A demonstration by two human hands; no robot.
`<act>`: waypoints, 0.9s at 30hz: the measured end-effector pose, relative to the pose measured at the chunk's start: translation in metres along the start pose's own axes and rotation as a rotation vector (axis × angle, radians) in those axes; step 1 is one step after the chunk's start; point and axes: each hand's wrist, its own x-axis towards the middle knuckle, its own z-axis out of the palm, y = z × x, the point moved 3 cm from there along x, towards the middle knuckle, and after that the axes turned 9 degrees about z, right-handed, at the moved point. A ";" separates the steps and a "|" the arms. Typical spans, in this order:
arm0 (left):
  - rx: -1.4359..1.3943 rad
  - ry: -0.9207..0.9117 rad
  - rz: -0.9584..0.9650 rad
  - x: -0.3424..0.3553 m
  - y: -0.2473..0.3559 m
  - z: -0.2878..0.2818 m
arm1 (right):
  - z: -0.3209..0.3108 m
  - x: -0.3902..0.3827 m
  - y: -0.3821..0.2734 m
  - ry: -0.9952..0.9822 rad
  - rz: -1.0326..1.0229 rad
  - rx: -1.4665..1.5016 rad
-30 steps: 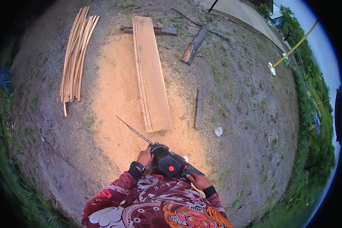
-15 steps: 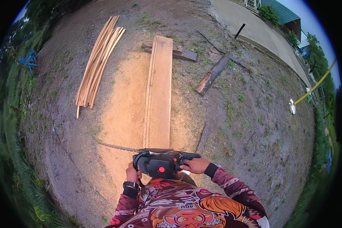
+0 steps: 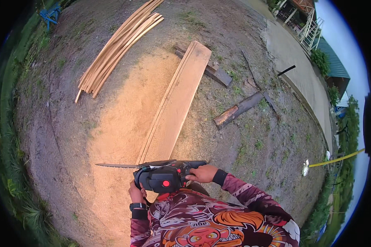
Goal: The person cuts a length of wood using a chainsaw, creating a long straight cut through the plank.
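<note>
A black chainsaw [image 3: 156, 178] with red details is held level close to my body, its bar [image 3: 116, 165] pointing left. My left hand [image 3: 137, 192] is closed around the front handle at the saw's left side. My right hand [image 3: 202, 173] grips the rear handle on the right; its fingertips are partly hidden. Just beyond the saw, a long wooden plank [image 3: 181, 94] slants away to the upper right, with a thin strip or groove along its left edge. The plank's near end is hidden behind the saw.
The plank's far end lies over dark timber blocks [image 3: 219, 75]. Sawdust [image 3: 115, 123] covers the ground to its left. Long thin wood strips [image 3: 115, 51] are piled farther left. A short log [image 3: 238, 109] lies right, before a concrete path [image 3: 288, 45]. A yellow strap [image 3: 338, 159] stretches at far right.
The view has turned, so the plank and piled strips now slant rightward. The chainsaw has shifted slightly left in the picture, with both hands still on it.
</note>
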 end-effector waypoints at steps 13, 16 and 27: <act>-0.486 0.441 -0.083 -0.037 -0.034 0.057 | -0.144 0.128 -0.024 -0.284 -0.371 -0.442; -0.641 0.581 -0.065 -0.057 -0.050 0.083 | -0.163 0.159 -0.035 -0.410 -0.539 -0.576; -0.976 0.974 -0.011 -0.193 -0.175 0.118 | -0.101 0.113 -0.111 -0.591 -0.732 -0.947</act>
